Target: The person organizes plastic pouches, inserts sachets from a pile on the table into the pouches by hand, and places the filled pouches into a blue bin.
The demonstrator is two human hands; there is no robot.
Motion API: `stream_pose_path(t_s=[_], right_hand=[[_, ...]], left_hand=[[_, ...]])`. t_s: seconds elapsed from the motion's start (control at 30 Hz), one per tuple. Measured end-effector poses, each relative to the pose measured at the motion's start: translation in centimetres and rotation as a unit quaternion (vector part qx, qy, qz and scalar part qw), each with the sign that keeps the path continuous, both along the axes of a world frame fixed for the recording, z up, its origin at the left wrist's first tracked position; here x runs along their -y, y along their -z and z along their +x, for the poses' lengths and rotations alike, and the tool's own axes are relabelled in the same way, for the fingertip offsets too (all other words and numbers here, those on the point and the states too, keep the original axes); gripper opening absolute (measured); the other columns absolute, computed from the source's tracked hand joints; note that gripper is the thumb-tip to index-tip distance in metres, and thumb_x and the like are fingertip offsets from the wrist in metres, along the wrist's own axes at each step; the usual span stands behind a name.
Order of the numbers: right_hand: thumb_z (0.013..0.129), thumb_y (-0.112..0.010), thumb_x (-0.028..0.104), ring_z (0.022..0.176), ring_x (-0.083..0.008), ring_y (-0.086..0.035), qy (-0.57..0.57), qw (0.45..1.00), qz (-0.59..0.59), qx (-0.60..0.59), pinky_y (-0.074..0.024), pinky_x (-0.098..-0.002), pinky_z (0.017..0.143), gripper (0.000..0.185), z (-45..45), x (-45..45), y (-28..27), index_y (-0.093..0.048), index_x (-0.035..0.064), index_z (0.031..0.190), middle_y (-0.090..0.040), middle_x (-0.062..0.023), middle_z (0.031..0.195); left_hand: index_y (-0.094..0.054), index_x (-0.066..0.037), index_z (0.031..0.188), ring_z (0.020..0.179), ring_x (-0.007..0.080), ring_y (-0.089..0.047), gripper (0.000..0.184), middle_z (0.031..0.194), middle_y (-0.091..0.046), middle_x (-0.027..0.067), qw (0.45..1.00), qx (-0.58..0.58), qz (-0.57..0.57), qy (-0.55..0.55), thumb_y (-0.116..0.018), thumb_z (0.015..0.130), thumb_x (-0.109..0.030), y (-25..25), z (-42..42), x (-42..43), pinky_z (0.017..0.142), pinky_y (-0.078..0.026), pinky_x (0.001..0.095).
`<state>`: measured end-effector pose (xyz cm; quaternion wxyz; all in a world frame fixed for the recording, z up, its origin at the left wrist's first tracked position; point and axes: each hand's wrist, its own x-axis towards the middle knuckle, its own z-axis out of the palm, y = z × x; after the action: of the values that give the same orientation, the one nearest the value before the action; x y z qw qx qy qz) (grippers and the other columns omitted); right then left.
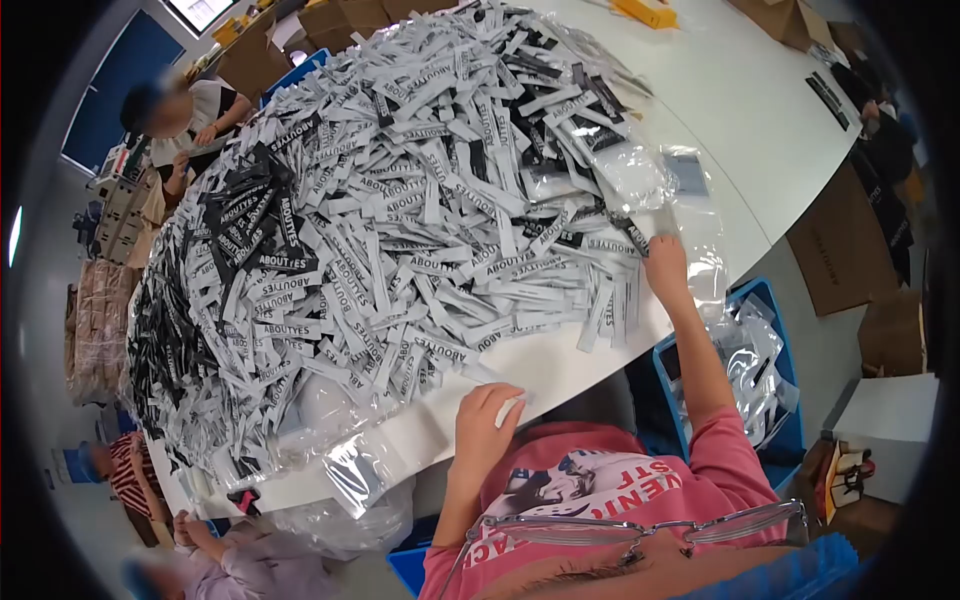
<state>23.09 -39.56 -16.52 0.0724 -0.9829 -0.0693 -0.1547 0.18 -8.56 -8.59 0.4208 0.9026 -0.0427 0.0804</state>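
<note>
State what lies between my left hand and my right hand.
In the head view, going from the left hand: a mostly bare stretch of white table, then loose packets nearer the right hand.

Right arm (703, 365) outstretched, right grip (667, 266) farther forward; left grip (484, 420) closer in, fingers (492, 394) curved.

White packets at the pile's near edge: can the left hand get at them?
Probably yes: the left hand is close to the white packets, with nothing visibly blocking its way across the table.
</note>
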Motion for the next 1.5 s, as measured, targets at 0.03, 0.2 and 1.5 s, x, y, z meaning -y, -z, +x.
stream_pose_path(t_s=[0.03, 0.2, 1.5], right_hand=[[0.078, -0.064, 0.001, 0.076, -0.0319, -0.059, -0.010, 1.000, 0.025, 0.000, -0.0477, -0.0416, 0.069, 0.009, -0.4, 0.4, -0.1, -0.060, -0.0009, 0.086, -0.057, -0.0155, 0.088], [0.079, -0.065, 0.000, 0.071, -0.0179, -0.060, -0.120, 0.826, 0.543, -0.089, -0.0480, -0.0287, 0.067, 0.013, -8.7, -4.3, -5.9, -0.061, -0.0021, 0.091, -0.060, -0.0094, 0.084], [0.077, -0.071, 0.009, 0.069, -0.0217, -0.056, -0.352, 0.753, 0.509, -0.223, -0.0423, -0.0319, 0.065, 0.013, -12.5, -17.2, -7.9, -0.067, 0.0027, 0.088, -0.062, -0.0089, 0.078]], left_hand=[[-0.066, -0.008, 0.094, 0.090, 0.0291, -0.060, 0.016, 0.094, -0.065, 0.0087, 1.000, 0.000, -0.008, 0.003, -0.069, 0.078, -0.010, 0.1, 0.2, 0.1, 0.079, -0.046, 0.0378], [-0.064, -0.004, 0.103, 0.099, 0.0281, -0.059, 0.024, 0.105, -0.063, 0.0123, 0.994, -0.003, -0.109, 0.007, -0.067, 0.080, -0.010, -0.4, 3.5, 2.8, 0.087, -0.046, 0.0363], [-0.054, -0.002, 0.103, 0.080, 0.0075, -0.057, 0.023, 0.093, -0.064, 0.0044, 0.907, 0.025, -0.397, -0.141, -0.067, 0.083, -0.001, -0.7, 3.8, -0.9, 0.070, -0.044, 0.0210]])
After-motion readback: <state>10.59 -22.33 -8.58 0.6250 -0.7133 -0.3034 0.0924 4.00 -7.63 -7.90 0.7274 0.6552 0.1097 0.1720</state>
